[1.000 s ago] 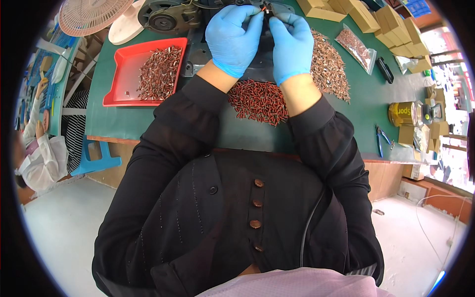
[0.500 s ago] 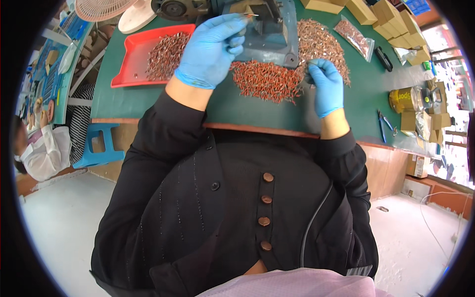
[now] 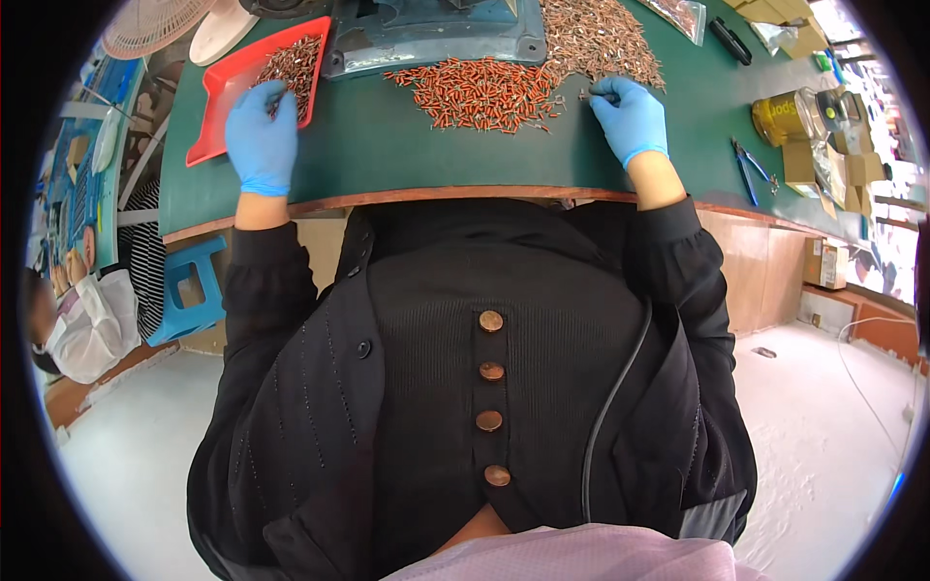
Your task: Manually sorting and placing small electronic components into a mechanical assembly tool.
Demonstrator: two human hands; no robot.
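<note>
My left hand [image 3: 262, 136], in a blue glove, reaches over the near edge of a red tray [image 3: 218, 107] holding several small red-and-metal parts; its fingertips pinch a small part above the tray. My right hand [image 3: 630, 116], also gloved, pinches a small metal terminal [image 3: 584, 95] at the right edge of a pile of red sleeves [image 3: 475, 92] on the green table [image 3: 387, 155]. Behind that hand lies a heap of bare metal terminals [image 3: 601, 39].
A grey machine base [image 3: 436, 34] stands at the back centre. A yellow tin [image 3: 780, 116], pliers [image 3: 751, 165] and cardboard boxes [image 3: 823, 165] are at the right. A fan [image 3: 145, 24], a blue stool [image 3: 189, 290] and another person [image 3: 68, 320] are at the left.
My left hand has swung from the machine to the red tray at the left. My right hand has come down to the right edge of the red pile. The view has tilted nearer.
</note>
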